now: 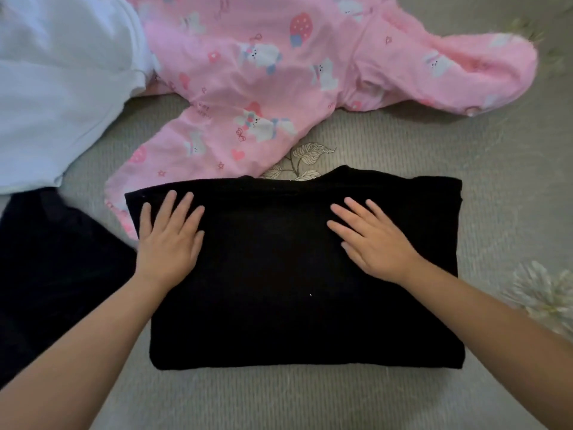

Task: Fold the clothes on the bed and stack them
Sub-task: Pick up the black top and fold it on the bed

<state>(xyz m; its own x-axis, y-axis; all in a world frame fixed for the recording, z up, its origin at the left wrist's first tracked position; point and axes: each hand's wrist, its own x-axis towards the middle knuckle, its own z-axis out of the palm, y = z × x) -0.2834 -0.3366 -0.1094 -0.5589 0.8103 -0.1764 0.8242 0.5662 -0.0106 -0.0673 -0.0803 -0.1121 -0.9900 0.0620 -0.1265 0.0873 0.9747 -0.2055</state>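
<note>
A black garment (279, 290) lies folded into a wide rectangle on the bed, right in front of me. My left hand (169, 240) rests flat on its upper left part with the fingers spread. My right hand (372, 240) lies flat on its upper right part, fingers straight. Behind it sprawls an unfolded pink printed garment (279, 76), one leg reaching down under the black garment's left corner. A white garment (55, 97) lies crumpled at the far left.
A dark garment (52, 268) lies at the left edge, beside the black one. The grey ribbed bed cover (511, 187) with leaf and flower prints shows on the right and along the near edge.
</note>
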